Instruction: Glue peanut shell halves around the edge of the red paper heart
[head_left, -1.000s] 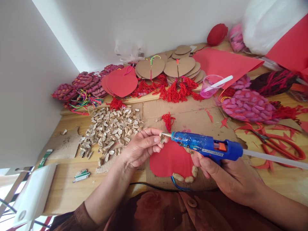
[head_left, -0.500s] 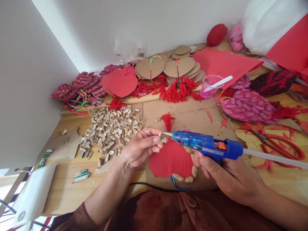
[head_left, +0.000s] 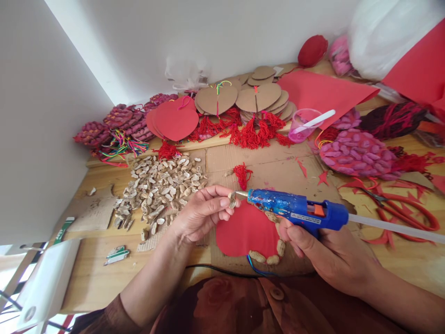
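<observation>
Left hand (head_left: 198, 215) pinches a peanut shell (head_left: 232, 201) at the nozzle of the blue glue gun (head_left: 295, 212), gripped by right hand (head_left: 330, 255). Gluing step; next likely needs pressing shell onto red heart (head_left: 245, 232) rim on tabletop (head_left: 93, 273).

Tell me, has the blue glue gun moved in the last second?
No, barely. The glue gun in the right hand keeps its nozzle at the peanut shell pinched by the left hand, above the red heart.
</observation>
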`<action>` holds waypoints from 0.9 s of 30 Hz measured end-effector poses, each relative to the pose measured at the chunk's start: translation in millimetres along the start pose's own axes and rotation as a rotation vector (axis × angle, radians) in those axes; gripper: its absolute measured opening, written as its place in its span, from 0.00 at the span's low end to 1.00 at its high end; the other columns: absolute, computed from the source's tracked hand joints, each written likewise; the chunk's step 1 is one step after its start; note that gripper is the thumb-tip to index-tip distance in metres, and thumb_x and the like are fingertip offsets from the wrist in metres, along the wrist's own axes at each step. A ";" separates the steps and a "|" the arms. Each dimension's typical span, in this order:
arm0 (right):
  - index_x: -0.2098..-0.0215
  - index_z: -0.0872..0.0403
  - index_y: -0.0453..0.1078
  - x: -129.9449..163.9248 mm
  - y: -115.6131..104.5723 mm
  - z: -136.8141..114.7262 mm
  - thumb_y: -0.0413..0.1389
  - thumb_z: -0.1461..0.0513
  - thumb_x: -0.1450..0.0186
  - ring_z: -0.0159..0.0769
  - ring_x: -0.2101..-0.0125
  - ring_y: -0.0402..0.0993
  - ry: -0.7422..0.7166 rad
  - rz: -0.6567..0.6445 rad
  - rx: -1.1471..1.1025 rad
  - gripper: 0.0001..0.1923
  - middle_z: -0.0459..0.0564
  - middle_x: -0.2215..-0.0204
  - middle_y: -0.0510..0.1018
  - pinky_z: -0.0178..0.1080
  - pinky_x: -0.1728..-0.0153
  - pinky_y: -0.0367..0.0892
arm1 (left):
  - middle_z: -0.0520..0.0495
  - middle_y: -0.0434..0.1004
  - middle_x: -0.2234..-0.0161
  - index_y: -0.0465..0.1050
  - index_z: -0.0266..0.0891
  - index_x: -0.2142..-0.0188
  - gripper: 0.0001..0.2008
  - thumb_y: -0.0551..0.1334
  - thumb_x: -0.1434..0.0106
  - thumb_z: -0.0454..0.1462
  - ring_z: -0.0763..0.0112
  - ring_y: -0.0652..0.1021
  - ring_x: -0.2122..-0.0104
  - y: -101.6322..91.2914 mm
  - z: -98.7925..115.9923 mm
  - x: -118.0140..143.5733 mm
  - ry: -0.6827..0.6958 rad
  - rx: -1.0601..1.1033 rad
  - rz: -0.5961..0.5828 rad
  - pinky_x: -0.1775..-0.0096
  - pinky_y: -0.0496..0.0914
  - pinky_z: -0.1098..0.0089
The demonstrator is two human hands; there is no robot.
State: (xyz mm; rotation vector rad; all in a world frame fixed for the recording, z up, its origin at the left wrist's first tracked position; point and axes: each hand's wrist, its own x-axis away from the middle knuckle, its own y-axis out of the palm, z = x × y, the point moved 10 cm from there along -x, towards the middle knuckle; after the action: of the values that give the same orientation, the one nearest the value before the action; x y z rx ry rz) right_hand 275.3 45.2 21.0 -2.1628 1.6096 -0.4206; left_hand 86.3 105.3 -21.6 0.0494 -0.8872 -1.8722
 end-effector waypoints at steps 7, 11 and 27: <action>0.64 0.49 0.73 1.3 -3.6 8.0 0.53 0.51 0.26 0.38 0.76 0.73 0.023 0.036 -0.012 0.14 0.46 0.76 0.74 0.41 0.74 0.70 | 0.46 0.83 0.71 0.82 0.33 0.67 0.13 0.80 0.50 0.36 0.79 0.79 0.76 -1.7 6.8 1.4 0.031 -0.024 0.024 0.73 0.74 0.82; 0.61 0.50 0.73 5.4 -4.0 14.1 0.49 0.49 0.25 0.38 0.75 0.73 0.011 0.052 -0.053 0.17 0.48 0.72 0.76 0.42 0.71 0.71 | 0.46 0.84 0.68 0.84 0.36 0.60 0.16 0.79 0.49 0.35 0.79 0.80 0.74 -3.1 9.1 0.7 0.048 0.000 0.023 0.72 0.75 0.82; 0.70 0.50 0.64 -3.1 3.5 -19.7 0.47 0.53 0.25 0.30 0.83 0.67 -0.126 -0.036 0.065 0.18 0.42 0.81 0.69 0.35 0.81 0.60 | 0.48 0.83 0.68 0.83 0.36 0.65 0.12 0.79 0.48 0.35 0.81 0.78 0.76 4.2 17.3 1.3 0.129 0.028 -0.015 0.71 0.74 0.83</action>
State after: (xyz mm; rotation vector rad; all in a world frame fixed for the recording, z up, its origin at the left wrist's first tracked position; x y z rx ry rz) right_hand 262.2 44.5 36.4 -2.1276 1.4715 -0.3351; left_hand 81.9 113.0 -6.1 0.1927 -0.8263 -1.8485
